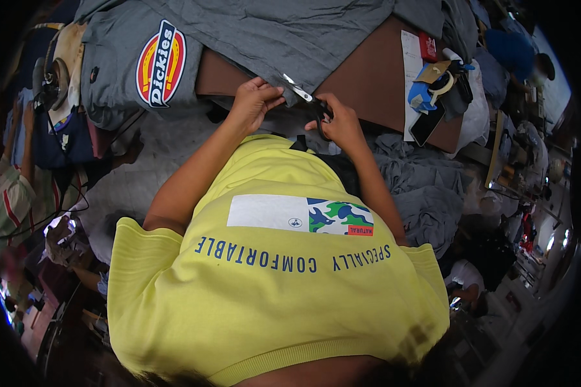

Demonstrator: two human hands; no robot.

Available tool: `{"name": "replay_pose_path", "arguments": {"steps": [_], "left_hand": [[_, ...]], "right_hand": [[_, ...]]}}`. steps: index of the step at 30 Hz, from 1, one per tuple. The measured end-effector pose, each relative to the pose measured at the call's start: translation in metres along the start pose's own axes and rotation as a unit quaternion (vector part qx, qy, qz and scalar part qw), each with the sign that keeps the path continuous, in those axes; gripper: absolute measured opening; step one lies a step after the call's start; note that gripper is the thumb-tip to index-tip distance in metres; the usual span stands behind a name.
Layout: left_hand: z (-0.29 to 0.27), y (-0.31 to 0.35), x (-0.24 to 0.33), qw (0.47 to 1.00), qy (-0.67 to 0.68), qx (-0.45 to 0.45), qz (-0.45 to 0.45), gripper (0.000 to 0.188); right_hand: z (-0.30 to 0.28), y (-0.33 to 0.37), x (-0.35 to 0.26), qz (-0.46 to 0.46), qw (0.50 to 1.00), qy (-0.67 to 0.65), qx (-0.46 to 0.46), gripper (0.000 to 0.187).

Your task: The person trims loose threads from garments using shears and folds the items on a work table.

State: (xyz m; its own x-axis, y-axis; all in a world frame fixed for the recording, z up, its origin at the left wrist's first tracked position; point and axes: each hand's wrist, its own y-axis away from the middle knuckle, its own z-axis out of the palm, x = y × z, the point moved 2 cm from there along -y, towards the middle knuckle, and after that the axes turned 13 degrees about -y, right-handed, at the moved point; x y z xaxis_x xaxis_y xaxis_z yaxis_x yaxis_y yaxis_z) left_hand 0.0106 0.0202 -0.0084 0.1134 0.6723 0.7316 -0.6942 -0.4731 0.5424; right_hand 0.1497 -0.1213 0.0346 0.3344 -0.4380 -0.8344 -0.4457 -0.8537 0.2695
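My right hand point(341, 124) is closed round the black handles of a pair of scissors point(298, 89). Their silver blades point up and left, against the lower edge of a grey garment point(290, 39). Just left of the blades, my left hand point(254, 105) is closed, thumb and fingers pinched together beside that edge. Whatever lies between those fingertips is too small to make out. The garment is spread over a brown table point(358, 68).
On the left, grey cloth bears a large red, yellow and blue patch point(161, 64). At the table's right lie a phone point(427, 124), a tape roll in a blue dispenser point(426, 93) and a white paper point(410, 58). More grey cloth point(419, 193) hangs below. Other people work at both sides.
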Motion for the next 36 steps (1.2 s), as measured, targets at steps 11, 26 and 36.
{"name": "replay_pose_path", "arguments": {"steps": [11,26,36], "left_hand": [[-0.008,-0.007,0.004,0.999,0.02,0.022,0.012,0.015],[-0.015,-0.013,0.013,0.999,0.025,0.035,0.015,0.017],[-0.017,-0.01,0.021,0.999,0.004,0.028,0.02,0.014]], "right_hand": [[0.003,-0.002,-0.011,0.014,1.0,0.016,0.009,0.057],[0.005,-0.009,-0.007,-0.015,1.0,0.009,0.02,0.055],[0.011,-0.026,-0.019,-0.005,1.0,0.024,0.0,0.055]]}}
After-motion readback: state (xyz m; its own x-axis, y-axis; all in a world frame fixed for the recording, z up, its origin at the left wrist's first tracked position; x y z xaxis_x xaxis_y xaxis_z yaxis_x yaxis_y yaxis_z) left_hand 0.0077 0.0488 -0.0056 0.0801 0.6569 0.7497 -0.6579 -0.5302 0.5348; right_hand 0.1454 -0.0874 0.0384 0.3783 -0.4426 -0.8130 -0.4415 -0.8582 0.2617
